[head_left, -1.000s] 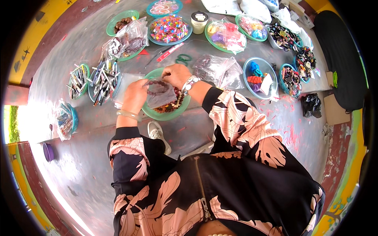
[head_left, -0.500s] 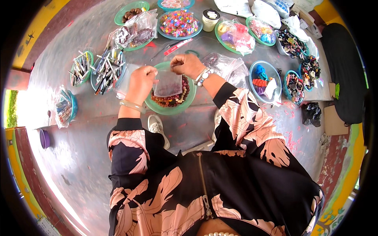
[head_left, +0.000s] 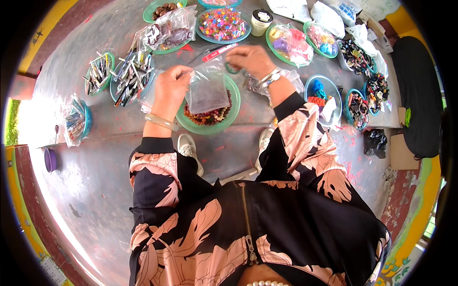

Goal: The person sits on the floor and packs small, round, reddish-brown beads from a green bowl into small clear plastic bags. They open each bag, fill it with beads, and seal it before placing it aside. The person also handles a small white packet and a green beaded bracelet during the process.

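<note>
**Clear plastic bag (head_left: 208,93) held above beaded bracelets (head_left: 208,118)**

Nearest, white shoes (head_left: 187,147) are seen at seven and four o'clock from the green bowl (head_left: 235,112), in which the beaded bracelets are heaped. Over them the clear plastic bag is hung, its upper left corner pinched between thumb and fingertips of the left hand (head_left: 170,85). The right hand (head_left: 253,60) is raised between one and two o'clock, blurred, its fingers curled — whether anything is held there cannot be told. Just beside those fingers, a dark-green coil (head_left: 232,70) is partly covered. Farther out, coloured fabric pieces (head_left: 317,100) are placed at three o'clock and pens (head_left: 131,80) are crowded together at ten. Beyond, bright multicoloured pieces (head_left: 222,24) are piled at twelve — a lidded cup (head_left: 260,28) is set at one.
</note>
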Available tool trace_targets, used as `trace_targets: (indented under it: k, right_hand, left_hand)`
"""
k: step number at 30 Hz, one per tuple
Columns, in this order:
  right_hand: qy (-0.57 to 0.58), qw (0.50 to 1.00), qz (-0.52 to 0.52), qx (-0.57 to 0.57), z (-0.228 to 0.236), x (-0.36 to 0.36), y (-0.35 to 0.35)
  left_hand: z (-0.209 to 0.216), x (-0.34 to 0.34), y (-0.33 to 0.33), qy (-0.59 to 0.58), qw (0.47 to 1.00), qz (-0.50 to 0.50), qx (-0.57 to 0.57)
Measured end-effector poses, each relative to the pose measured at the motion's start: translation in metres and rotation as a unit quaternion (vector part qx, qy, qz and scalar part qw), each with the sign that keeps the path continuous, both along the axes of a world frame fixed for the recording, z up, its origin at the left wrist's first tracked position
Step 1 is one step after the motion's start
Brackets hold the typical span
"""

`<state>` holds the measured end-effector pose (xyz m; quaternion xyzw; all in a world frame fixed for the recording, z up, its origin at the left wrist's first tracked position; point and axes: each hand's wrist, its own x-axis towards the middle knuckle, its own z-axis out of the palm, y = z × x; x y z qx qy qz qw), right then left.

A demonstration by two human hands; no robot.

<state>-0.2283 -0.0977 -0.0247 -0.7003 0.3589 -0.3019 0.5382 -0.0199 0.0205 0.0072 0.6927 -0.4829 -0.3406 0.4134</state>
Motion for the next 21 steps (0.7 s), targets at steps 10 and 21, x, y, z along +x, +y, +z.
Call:
trace_targets:
  k: [10,21]
  right_hand:
    - [0.590,0.795,-0.026,-0.136,-0.100,-0.122,-0.098]
    - [0.661,0.733,-0.145,-0.067,-0.142,-0.122,-0.104]
  left_hand:
    - [0.005,-0.006,-0.006,0.123,0.991,0.042,-0.038]
    - [-0.014,0.002,-0.011,-0.051,0.994,0.001,-0.098]
